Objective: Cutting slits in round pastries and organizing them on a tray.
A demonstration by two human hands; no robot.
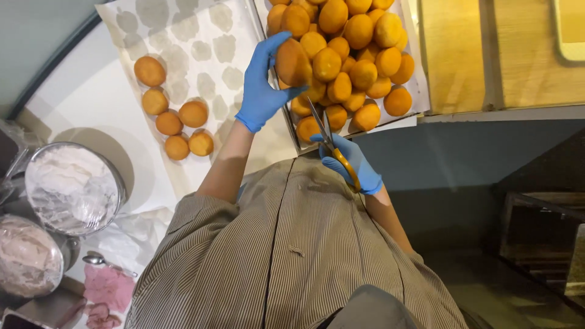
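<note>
My left hand (261, 85), in a blue glove, grips a golden round bun (291, 61) just above a tray (415, 91) piled with several similar buns (353, 55). My right hand (353, 161), also gloved in blue, holds orange-handled scissors (326, 137) near my chest, blades pointing up toward the held bun. The blades look slightly apart and stop short of the bun.
Several buns (173, 113) lie on greasy white paper (201, 49) to the left. A round bowl of white cream (70, 189) covered in film and a second bowl (27, 259) stand at the lower left, with a spoon (97, 261) and pink cloth (106, 286). Wooden surface (487, 49) lies right.
</note>
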